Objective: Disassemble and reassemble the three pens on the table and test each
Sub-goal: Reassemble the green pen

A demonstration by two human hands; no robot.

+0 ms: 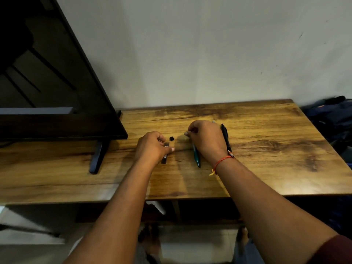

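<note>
Green pen (pixel 196 156), black pen (pixel 226 137) lying flat; grey barrel (pixel 165 159), black cap (pixel 171 138) separated.

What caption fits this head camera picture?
Left hand holds a dark pen part; right hand curls over a green pen, with a black pen beside it.

One green pen (pixel 196 156), one black pen (pixel 226 138) — one barrel (pixel 165 159), one cap (pixel 171 138)

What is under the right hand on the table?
A green pen pokes out from under the right hand, its far end covered. The hand pinches a small pale piece, mostly hidden.
</note>
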